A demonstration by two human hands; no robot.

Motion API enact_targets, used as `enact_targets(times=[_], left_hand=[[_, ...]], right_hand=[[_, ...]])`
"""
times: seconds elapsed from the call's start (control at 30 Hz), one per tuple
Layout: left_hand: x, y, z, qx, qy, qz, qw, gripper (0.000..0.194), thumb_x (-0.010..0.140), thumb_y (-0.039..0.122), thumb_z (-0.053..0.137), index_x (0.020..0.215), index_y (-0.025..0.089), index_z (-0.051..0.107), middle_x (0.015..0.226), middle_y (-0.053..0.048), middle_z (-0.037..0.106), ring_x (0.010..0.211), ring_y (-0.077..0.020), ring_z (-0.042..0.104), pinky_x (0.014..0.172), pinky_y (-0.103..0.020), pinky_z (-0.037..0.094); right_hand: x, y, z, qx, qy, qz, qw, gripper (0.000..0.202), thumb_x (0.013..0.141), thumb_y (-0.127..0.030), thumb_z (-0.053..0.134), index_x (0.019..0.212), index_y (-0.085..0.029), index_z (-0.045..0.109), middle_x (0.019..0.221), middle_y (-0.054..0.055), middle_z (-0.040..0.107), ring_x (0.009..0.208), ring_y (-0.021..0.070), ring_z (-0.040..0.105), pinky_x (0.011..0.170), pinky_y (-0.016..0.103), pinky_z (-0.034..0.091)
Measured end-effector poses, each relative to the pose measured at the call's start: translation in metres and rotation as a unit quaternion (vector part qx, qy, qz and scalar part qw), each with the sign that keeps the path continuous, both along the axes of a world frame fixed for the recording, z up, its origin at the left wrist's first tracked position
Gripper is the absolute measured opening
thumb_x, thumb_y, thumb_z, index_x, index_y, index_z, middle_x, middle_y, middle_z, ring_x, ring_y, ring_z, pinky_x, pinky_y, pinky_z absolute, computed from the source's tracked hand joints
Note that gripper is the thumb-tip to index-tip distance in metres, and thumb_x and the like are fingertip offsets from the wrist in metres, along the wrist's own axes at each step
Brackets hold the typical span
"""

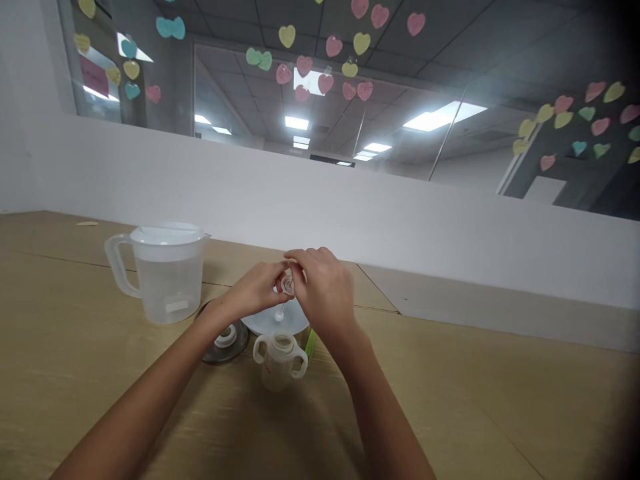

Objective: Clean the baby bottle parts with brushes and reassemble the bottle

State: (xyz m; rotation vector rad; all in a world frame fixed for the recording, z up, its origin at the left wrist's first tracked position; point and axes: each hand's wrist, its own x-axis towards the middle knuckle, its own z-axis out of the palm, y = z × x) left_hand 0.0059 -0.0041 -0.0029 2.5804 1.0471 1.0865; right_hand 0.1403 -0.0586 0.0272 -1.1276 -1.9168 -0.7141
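Bottle (278,367): translucent plastic, rounded, open-mouthed, two looped handles; upright on the wood-toned table (465,407). Jug (167,283): frosted plastic, lidded. Plate (299,322): pale, smooth, round. The left hand (256,288) pinches a clear, round cap (287,285) above the plate, its thin straw (283,308) bulb-ended. The right hand (323,291) curls against the cap; cannot tell whether it pinches.

White wall (280,193) below wide window (383,123)
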Motion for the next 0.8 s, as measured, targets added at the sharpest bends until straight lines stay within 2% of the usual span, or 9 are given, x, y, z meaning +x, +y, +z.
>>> enact_targets(times=[0.17,0.4,0.6,0.8], left_hand=[[0.0,0.003,-0.002,-0.012,0.0,0.002,1.0,0.01,0.069,0.02,0.056,0.077,0.015,0.058,0.064,0.002,0.056,0.058,-0.0093,0.046,0.052,-0.02,0.031],[-0.003,0.001,0.003,-0.009,-0.036,-0.009,0.999,0.009,0.07,0.018,0.056,0.076,0.014,0.06,0.064,0.003,0.054,0.061,-0.008,0.044,0.057,-0.019,0.032],[-0.004,0.0,0.005,-0.012,-0.07,-0.036,0.997,0.008,0.069,0.017,0.054,0.073,0.014,0.061,0.062,0.004,0.051,0.061,-0.0075,0.041,0.056,-0.018,0.03],[-0.006,0.003,0.004,-0.001,-0.069,-0.025,0.997,0.01,0.068,0.016,0.052,0.059,0.013,0.052,0.055,0.005,0.046,0.058,-0.0068,0.038,0.053,-0.019,0.025]], right_hand=[[-0.001,-0.004,0.001,0.086,0.008,0.023,0.996,0.025,0.084,-0.006,0.045,0.089,-0.018,0.065,0.073,0.003,0.06,0.073,0.016,0.046,0.056,0.026,0.031],[-0.004,-0.016,0.006,0.154,0.052,0.09,0.983,0.025,0.083,-0.001,0.04,0.083,-0.014,0.062,0.067,0.004,0.053,0.069,0.0157,0.04,0.059,0.025,0.033],[-0.008,-0.019,0.007,0.184,0.074,0.097,0.975,0.025,0.079,0.004,0.04,0.08,-0.016,0.056,0.066,0.003,0.051,0.066,0.0145,0.038,0.059,0.025,0.033],[-0.009,-0.024,0.009,0.192,0.094,0.095,0.972,0.027,0.076,0.006,0.038,0.079,-0.017,0.051,0.07,0.003,0.052,0.068,0.0135,0.041,0.059,0.024,0.036]])
